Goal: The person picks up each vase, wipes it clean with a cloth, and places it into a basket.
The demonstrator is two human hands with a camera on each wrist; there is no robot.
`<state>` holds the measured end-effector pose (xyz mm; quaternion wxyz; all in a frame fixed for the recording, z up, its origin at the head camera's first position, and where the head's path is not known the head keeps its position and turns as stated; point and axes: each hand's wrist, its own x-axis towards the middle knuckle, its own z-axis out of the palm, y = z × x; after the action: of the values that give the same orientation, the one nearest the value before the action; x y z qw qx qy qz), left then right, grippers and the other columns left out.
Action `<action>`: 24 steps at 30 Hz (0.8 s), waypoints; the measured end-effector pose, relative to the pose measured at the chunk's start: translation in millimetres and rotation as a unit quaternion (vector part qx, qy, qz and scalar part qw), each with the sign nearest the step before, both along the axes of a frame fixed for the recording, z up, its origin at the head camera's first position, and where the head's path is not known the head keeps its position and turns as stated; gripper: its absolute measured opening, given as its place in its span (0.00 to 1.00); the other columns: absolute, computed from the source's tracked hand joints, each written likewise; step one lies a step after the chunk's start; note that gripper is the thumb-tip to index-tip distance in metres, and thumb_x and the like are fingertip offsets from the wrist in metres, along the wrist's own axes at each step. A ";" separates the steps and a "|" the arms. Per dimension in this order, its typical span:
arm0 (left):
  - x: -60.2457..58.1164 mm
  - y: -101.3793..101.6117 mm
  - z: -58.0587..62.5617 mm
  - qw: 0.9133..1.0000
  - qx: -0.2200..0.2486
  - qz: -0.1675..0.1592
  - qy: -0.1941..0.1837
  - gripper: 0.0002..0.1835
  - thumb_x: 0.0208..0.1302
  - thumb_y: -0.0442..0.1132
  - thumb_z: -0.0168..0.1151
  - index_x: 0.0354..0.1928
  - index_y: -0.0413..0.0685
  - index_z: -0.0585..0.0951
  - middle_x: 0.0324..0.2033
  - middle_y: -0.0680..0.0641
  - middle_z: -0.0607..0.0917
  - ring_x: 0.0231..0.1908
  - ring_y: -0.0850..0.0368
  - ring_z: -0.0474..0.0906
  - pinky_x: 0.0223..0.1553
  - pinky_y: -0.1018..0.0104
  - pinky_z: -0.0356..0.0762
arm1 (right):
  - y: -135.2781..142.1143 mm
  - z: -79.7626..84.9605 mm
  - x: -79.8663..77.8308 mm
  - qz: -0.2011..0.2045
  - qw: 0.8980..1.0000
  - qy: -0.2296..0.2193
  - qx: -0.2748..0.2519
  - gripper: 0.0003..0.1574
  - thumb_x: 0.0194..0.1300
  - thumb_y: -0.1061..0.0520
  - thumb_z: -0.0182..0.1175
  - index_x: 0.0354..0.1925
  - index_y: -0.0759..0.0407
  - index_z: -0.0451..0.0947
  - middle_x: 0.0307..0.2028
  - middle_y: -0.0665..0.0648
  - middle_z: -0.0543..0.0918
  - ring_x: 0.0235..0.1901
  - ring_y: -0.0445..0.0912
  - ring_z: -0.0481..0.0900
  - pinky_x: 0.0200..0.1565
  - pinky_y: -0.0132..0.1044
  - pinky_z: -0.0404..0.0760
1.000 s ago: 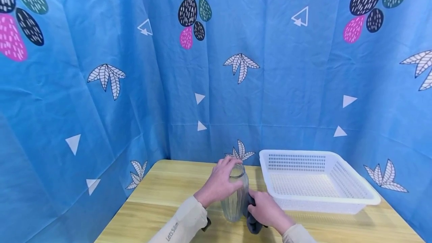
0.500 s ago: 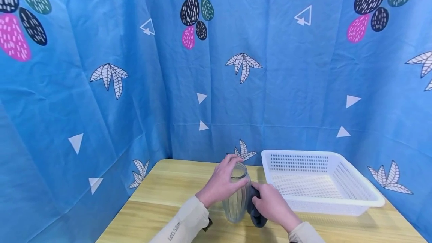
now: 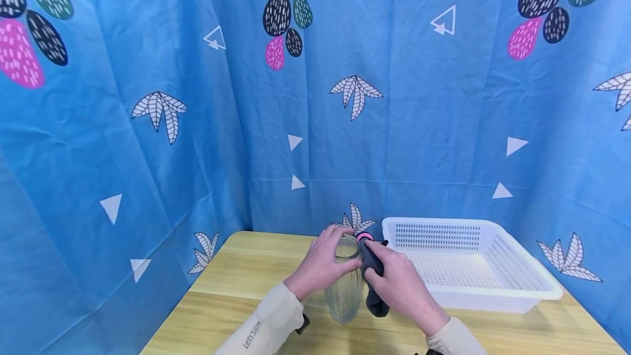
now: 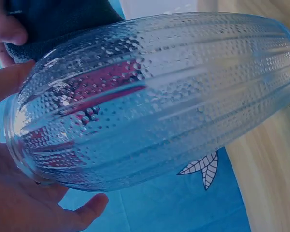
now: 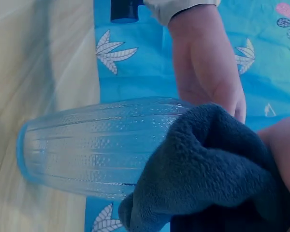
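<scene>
A clear ribbed glass vase (image 3: 344, 299) stands upright on the table, its bumpy texture plain in the left wrist view. My left hand (image 3: 322, 262) grips it round the neck, fingers at the far side of the rim and thumb at the near side. In my right hand (image 3: 401, 286) is a bunched dark grey cloth (image 5: 203, 164), held against the vase's upper right side. A pink patch shows at the top of the cloth in the head view. The right fingertips are partly hidden behind the cloth in the right wrist view.
To the right on the wooden table (image 3: 231, 278) sits a white perforated plastic basket (image 3: 473, 292), close beside my right hand. A blue patterned curtain (image 3: 315, 125) hangs behind and at the sides.
My right hand has moved the cloth up along the vase, from its lower side to near the rim, and the pink patch has come into sight. My left hand keeps its grip.
</scene>
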<state>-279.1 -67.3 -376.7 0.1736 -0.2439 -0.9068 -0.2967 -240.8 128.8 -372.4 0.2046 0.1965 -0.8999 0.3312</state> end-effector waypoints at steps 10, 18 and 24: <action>0.0 -5.0 -0.3 0.999 0.028 -0.019 -0.031 0.33 0.61 0.55 0.70 0.67 0.57 0.73 0.63 0.54 0.73 0.66 0.52 0.69 0.64 0.44 0.68 | 17.6 -2.4 -4.6 0.110 0.974 -0.137 -0.140 0.31 0.70 0.64 0.49 0.69 0.52 0.72 0.67 0.64 0.75 0.39 0.45 0.79 0.43 0.33 0.77; -2.6 -4.6 -1.8 0.998 0.034 -0.035 -0.027 0.31 0.62 0.53 0.70 0.66 0.59 0.73 0.60 0.55 0.73 0.63 0.53 0.70 0.62 0.48 0.71 | 9.9 -21.6 -13.4 0.069 0.979 -0.093 -0.170 0.32 0.64 0.62 0.64 0.66 0.50 0.76 0.62 0.66 0.78 0.43 0.52 0.86 0.40 0.41 0.84; -2.6 -3.7 -2.0 0.998 0.039 -0.037 -0.024 0.31 0.63 0.52 0.70 0.66 0.56 0.74 0.60 0.54 0.73 0.63 0.54 0.71 0.62 0.49 0.72 | 1.6 -37.7 -13.6 0.045 0.990 -0.017 -0.129 0.33 0.67 0.61 0.61 0.69 0.52 0.73 0.70 0.57 0.72 0.65 0.60 0.72 0.62 0.59 0.71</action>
<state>-281.7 -71.0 -378.7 0.1500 -0.2633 -0.8887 -0.3439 -254.4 130.4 -410.1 0.1975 0.2035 -0.8432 0.4566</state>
